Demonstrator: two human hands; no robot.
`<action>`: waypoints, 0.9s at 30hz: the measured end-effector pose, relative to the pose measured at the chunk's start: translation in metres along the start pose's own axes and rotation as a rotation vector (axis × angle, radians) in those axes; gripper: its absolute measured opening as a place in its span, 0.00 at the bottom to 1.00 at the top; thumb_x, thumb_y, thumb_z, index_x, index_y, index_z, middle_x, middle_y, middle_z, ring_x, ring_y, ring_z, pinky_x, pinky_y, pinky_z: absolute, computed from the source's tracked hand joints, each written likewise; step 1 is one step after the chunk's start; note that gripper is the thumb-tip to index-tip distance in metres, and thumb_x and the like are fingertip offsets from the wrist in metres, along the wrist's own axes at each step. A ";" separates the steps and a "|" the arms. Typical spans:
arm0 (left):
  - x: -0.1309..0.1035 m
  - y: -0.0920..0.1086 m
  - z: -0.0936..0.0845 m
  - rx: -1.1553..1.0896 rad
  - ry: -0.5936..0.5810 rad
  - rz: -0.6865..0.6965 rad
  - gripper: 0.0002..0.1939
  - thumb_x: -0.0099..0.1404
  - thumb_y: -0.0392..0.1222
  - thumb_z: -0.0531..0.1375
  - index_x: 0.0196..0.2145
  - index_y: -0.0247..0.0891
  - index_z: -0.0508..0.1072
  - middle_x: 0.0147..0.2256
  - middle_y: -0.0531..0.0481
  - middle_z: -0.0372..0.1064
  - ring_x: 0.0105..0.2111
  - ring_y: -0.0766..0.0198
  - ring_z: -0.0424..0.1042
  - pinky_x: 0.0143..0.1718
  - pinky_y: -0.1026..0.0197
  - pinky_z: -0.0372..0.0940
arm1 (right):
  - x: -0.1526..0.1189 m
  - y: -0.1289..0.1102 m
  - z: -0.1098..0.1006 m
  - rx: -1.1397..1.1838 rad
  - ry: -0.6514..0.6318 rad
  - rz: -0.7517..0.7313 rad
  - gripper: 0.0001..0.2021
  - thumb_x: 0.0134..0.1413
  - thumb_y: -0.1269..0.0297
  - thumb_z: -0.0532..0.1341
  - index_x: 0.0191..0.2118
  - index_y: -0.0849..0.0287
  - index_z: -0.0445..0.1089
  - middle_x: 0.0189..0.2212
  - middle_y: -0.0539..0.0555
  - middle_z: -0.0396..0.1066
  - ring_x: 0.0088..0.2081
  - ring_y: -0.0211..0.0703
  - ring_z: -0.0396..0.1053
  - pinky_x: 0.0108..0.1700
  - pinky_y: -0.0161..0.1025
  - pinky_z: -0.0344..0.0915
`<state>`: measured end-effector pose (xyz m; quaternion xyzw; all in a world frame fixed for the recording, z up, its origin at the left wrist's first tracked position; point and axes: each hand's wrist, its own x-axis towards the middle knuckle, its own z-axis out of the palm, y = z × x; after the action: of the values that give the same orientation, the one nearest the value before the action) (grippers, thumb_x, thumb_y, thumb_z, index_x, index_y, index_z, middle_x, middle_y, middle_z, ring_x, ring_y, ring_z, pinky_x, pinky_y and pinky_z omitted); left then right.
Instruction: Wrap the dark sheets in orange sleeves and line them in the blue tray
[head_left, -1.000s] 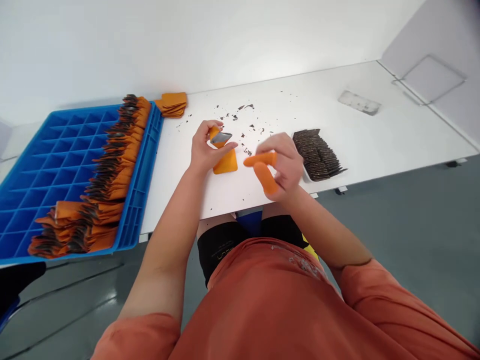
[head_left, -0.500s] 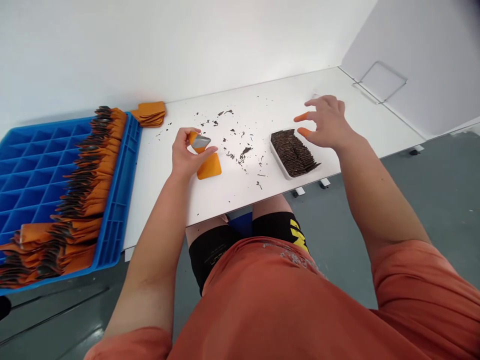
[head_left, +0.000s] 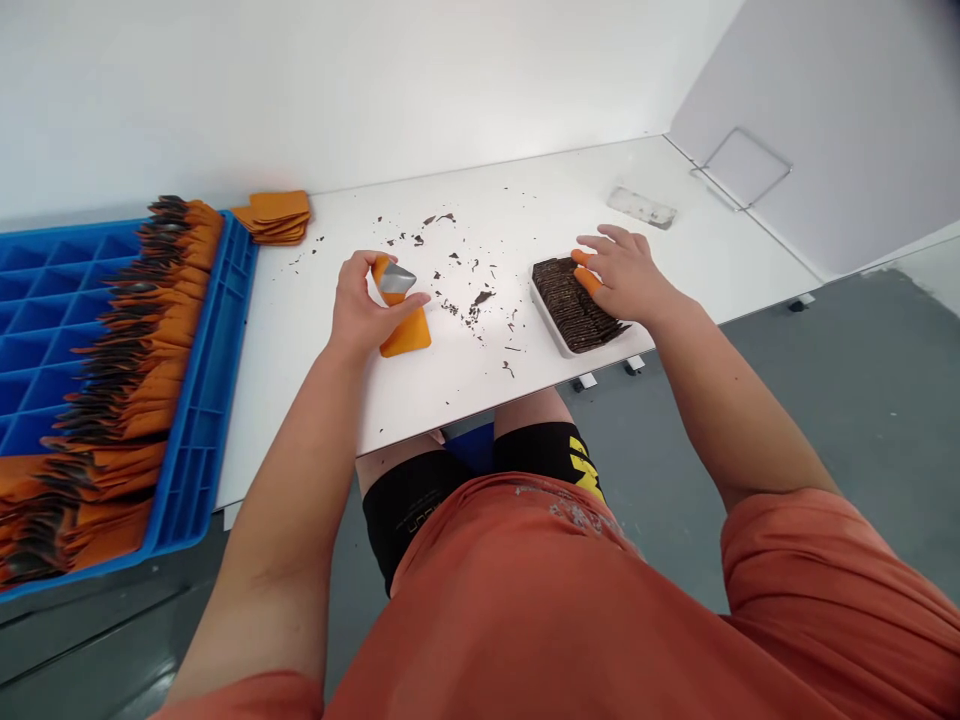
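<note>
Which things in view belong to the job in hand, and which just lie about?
Apparently in use:
open pouch in left hand
dark slices in white tray
blue crate
stacked pouches

Apparently lying about:
scattered dark bits
pale slab

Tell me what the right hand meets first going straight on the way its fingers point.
The dark slices in the white tray. The right hand's covered fingertips look right over them, perhaps touching; depth is unclear.

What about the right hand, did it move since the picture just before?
Yes: the right hand moved leftward and down the picture, closer to the white tray.
</note>
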<state>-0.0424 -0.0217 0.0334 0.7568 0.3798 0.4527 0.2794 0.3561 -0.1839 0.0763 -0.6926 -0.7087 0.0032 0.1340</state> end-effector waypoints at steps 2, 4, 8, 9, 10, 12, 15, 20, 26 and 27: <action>0.000 -0.002 0.000 0.017 0.002 -0.008 0.32 0.49 0.49 0.80 0.48 0.45 0.72 0.53 0.44 0.76 0.55 0.45 0.74 0.64 0.34 0.68 | 0.000 -0.001 -0.002 0.010 0.013 0.003 0.23 0.71 0.58 0.49 0.59 0.53 0.77 0.73 0.62 0.67 0.79 0.72 0.51 0.76 0.81 0.49; 0.000 -0.004 -0.001 0.020 0.001 -0.011 0.31 0.49 0.48 0.80 0.48 0.46 0.72 0.52 0.45 0.76 0.55 0.46 0.74 0.64 0.34 0.68 | 0.002 0.000 -0.003 0.024 0.035 0.006 0.20 0.69 0.59 0.51 0.56 0.53 0.76 0.71 0.63 0.69 0.78 0.71 0.53 0.77 0.80 0.49; 0.001 -0.005 -0.001 0.014 0.002 -0.002 0.32 0.49 0.47 0.81 0.47 0.48 0.72 0.52 0.47 0.77 0.55 0.46 0.73 0.65 0.33 0.68 | 0.006 0.001 -0.005 0.055 0.034 0.017 0.13 0.65 0.59 0.57 0.50 0.52 0.74 0.64 0.64 0.72 0.74 0.71 0.58 0.75 0.77 0.53; 0.001 -0.005 -0.001 0.016 -0.005 -0.002 0.31 0.49 0.47 0.81 0.47 0.48 0.72 0.52 0.47 0.77 0.55 0.46 0.74 0.65 0.33 0.68 | 0.007 0.001 -0.005 0.064 0.029 0.027 0.12 0.63 0.59 0.58 0.49 0.52 0.73 0.62 0.64 0.73 0.73 0.71 0.59 0.75 0.77 0.54; 0.001 -0.004 -0.001 0.019 -0.015 -0.005 0.31 0.49 0.47 0.81 0.47 0.48 0.72 0.52 0.47 0.76 0.55 0.45 0.74 0.65 0.33 0.68 | 0.007 0.001 -0.005 0.074 0.020 0.038 0.11 0.62 0.59 0.59 0.48 0.53 0.72 0.61 0.64 0.73 0.72 0.71 0.60 0.74 0.76 0.55; 0.001 -0.003 0.000 0.026 -0.044 -0.023 0.31 0.49 0.47 0.81 0.47 0.48 0.72 0.52 0.47 0.76 0.55 0.45 0.74 0.65 0.32 0.68 | 0.009 0.001 -0.006 0.094 0.000 0.056 0.09 0.61 0.59 0.61 0.46 0.53 0.71 0.59 0.64 0.73 0.71 0.71 0.61 0.74 0.76 0.56; 0.000 -0.003 -0.001 0.042 -0.081 -0.054 0.32 0.49 0.47 0.81 0.47 0.47 0.72 0.51 0.46 0.75 0.55 0.45 0.73 0.65 0.31 0.68 | 0.011 0.004 -0.009 0.127 -0.046 0.076 0.07 0.61 0.58 0.62 0.43 0.51 0.70 0.59 0.62 0.73 0.70 0.70 0.61 0.74 0.78 0.54; -0.001 -0.005 -0.001 0.030 -0.081 -0.061 0.32 0.48 0.47 0.81 0.48 0.46 0.73 0.52 0.46 0.75 0.54 0.46 0.72 0.65 0.32 0.67 | 0.015 0.013 -0.015 0.174 -0.123 0.097 0.08 0.65 0.54 0.63 0.43 0.51 0.73 0.60 0.60 0.70 0.72 0.70 0.58 0.75 0.80 0.50; -0.002 -0.003 -0.001 0.018 -0.075 -0.045 0.32 0.47 0.48 0.82 0.47 0.46 0.74 0.51 0.46 0.75 0.54 0.46 0.72 0.65 0.32 0.68 | 0.014 0.009 -0.027 0.157 0.007 0.103 0.09 0.67 0.54 0.66 0.41 0.54 0.76 0.58 0.63 0.73 0.70 0.68 0.61 0.74 0.74 0.56; -0.002 -0.002 -0.001 0.009 -0.076 -0.040 0.32 0.48 0.49 0.82 0.46 0.46 0.74 0.50 0.46 0.75 0.53 0.47 0.73 0.65 0.33 0.69 | 0.014 0.005 -0.032 0.166 0.034 0.153 0.08 0.67 0.56 0.67 0.42 0.54 0.77 0.59 0.64 0.73 0.69 0.67 0.63 0.72 0.71 0.60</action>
<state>-0.0441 -0.0220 0.0312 0.7670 0.3861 0.4162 0.2990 0.3669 -0.1757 0.1089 -0.7313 -0.6486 0.0605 0.2024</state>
